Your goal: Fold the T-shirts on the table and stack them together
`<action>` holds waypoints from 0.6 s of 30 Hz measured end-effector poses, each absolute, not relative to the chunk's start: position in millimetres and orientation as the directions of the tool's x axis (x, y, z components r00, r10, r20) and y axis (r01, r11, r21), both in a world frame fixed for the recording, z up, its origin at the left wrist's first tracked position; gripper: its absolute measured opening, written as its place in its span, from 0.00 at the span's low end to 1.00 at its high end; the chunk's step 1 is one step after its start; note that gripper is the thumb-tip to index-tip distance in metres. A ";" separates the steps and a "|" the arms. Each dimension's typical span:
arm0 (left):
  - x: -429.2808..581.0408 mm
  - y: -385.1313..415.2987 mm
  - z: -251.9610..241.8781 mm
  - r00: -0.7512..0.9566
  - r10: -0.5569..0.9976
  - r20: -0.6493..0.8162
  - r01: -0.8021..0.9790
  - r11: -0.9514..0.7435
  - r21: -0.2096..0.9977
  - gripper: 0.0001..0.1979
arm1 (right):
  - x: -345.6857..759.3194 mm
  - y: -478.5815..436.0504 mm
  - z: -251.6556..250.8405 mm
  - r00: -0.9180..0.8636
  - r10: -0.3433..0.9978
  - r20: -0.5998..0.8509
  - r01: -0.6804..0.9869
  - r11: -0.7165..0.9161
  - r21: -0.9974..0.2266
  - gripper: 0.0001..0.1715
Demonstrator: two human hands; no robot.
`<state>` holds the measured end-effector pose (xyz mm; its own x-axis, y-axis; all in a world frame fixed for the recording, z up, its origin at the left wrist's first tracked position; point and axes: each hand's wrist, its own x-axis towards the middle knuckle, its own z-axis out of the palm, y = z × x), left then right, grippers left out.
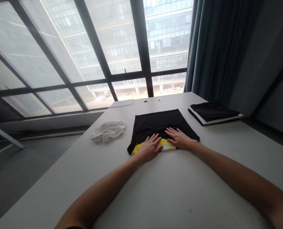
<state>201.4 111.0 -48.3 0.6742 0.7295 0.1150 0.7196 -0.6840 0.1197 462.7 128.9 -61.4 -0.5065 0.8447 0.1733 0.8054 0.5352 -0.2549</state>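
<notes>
A black garment [157,122] with a yellow and white print along its near edge lies folded flat on the white table [170,184]. My left hand [149,148] rests on its near edge, palm down, fingers stretched forward and slightly spread. To the right, my right hand [179,138] lies flat on the same cloth with its fingers apart, pointing left and away from me. Neither hand grips the fabric. Part of the print is covered by the hands.
Left of the garment sits a crumpled white cloth [108,131]. A stack of folded black and white clothes [214,112] lies at the right edge. Some papers [121,103] and two small round pieces are at the far edge, before tall windows [122,35] and a blue curtain [210,47].
</notes>
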 end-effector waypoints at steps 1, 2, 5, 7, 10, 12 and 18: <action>201.3 111.0 -48.2 0.673 0.731 0.112 0.721 -0.682 0.120 0.33 | 462.1 128.9 -61.1 -0.495 0.853 0.163 0.814 0.521 -0.255 0.41; 201.4 111.0 -48.0 0.672 0.733 0.109 0.723 -0.681 0.119 0.33 | 461.4 129.0 -60.9 -0.483 0.862 0.153 0.823 0.507 -0.256 0.42; 201.3 111.9 -48.1 0.667 0.738 0.103 0.729 -0.674 0.119 0.33 | 460.4 130.5 -61.2 -0.431 0.891 0.145 0.853 0.455 -0.257 0.44; 201.1 112.5 -48.3 0.667 0.739 0.099 0.729 -0.674 0.119 0.32 | 461.9 132.4 -61.6 -0.410 0.901 0.143 0.863 0.434 -0.260 0.45; 200.8 112.6 -48.1 0.669 0.736 0.104 0.727 -0.677 0.116 0.33 | 467.5 135.8 -61.1 -0.400 0.901 0.167 0.867 0.432 -0.249 0.45; 200.7 112.3 -47.8 0.670 0.735 0.109 0.725 -0.678 0.117 0.32 | 472.6 138.0 -60.6 -0.372 0.910 0.185 0.881 0.409 -0.237 0.44; 200.8 112.9 -49.0 0.675 0.728 0.114 0.705 -0.683 0.192 0.32 | 482.3 142.0 -64.5 -0.325 0.932 0.158 0.904 0.356 -0.236 0.39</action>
<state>200.8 112.9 -49.0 0.6755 0.7285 0.1142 0.7045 -0.6833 0.1916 482.3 142.0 -64.5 -0.3253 0.9323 0.1582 0.9044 0.3556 -0.2359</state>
